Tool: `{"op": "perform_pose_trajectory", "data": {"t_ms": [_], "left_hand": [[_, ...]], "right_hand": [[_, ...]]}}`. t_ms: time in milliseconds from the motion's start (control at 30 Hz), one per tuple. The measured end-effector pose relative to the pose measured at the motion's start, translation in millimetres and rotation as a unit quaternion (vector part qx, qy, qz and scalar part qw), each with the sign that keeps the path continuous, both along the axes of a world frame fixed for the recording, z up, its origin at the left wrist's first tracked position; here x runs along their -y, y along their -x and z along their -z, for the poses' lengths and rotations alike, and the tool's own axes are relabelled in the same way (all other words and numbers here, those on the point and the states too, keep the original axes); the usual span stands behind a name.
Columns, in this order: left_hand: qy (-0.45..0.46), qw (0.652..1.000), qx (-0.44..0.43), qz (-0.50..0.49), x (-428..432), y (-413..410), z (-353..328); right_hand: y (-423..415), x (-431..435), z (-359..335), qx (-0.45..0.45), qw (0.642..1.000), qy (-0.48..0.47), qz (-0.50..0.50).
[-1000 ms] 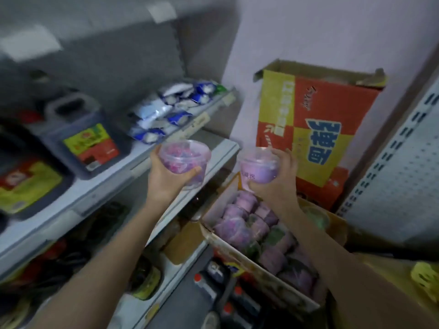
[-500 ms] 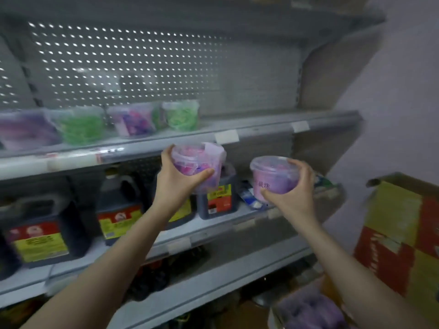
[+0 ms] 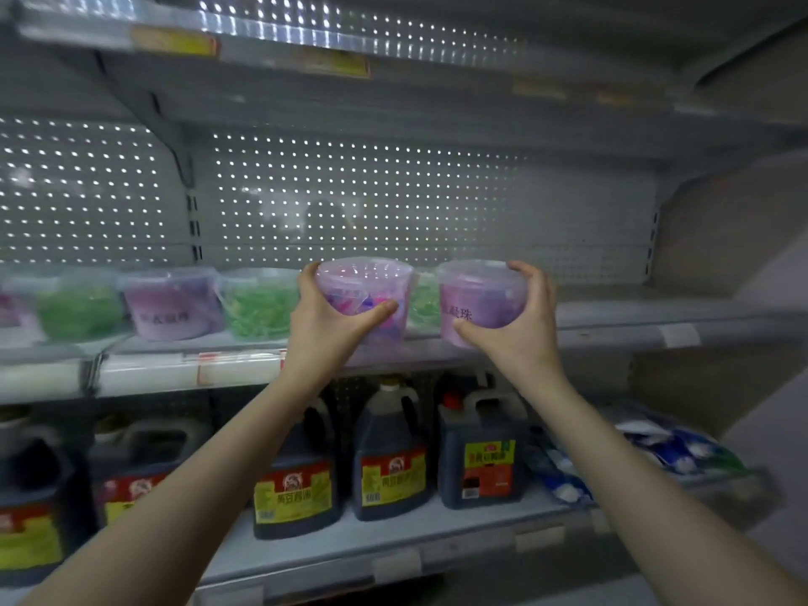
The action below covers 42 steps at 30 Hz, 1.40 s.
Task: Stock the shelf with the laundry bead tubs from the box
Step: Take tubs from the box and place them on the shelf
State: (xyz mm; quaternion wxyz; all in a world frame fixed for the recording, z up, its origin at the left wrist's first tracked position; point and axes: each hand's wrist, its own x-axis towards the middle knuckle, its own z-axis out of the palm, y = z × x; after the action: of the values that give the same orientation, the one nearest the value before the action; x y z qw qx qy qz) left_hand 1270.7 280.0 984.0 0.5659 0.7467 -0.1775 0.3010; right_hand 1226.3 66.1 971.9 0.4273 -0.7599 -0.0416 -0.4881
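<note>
Two upright tubs, lids up: multicoloured tub (image 3: 365,285) in curled left hand (image 3: 325,328), lilac tub (image 3: 481,299) in curled right hand (image 3: 522,328).

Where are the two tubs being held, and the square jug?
left tub (image 3: 363,283): head view, clear upper side.
right tub (image 3: 481,295): head view, purple side.
square jug (image 3: 487,468): head view, front label.

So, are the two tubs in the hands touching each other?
Apart. The head view shows a gap between the pink tub and the purple tub; a green tub behind shows through it.
</note>
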Motion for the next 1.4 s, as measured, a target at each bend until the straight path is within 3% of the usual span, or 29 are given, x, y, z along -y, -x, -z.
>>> {"op": "perform_pose_trajectory", "data": {"t_ms": [433,633,833,1067,1267,1400], "left_hand": [[-0.058,0.996,-0.063,-0.006,-2.7,-89.0,-11.8],[-0.091,0.991,-0.097,0.018,-10.9,-103.8,-9.0],[-0.112,0.989,-0.094,0.025,-23.0,-75.0,1.2],[-0.222,0.973,-0.060,0.005,-17.4,1.3,27.8],[-0.335,0.941,-0.040,0.034,11.6,62.9,71.9],[-0.436,0.900,-0.023,0.022,40.0,83.9,107.5]], "right_hand": [[-96.5,-22.0,-11.7,-0.085,0.996,0.013,0.000],[-108.3,-17.0,-14.9,-0.203,0.979,0.012,-0.003],[-72.0,-19.9,-1.2,-0.209,0.978,0.004,0.025],[11.2,-9.8,31.4,-0.211,0.976,-0.019,0.040],[82.8,24.1,79.7,-0.282,0.945,0.086,0.144],[126.0,53.1,117.7,-0.324,0.897,0.197,0.227]]}}
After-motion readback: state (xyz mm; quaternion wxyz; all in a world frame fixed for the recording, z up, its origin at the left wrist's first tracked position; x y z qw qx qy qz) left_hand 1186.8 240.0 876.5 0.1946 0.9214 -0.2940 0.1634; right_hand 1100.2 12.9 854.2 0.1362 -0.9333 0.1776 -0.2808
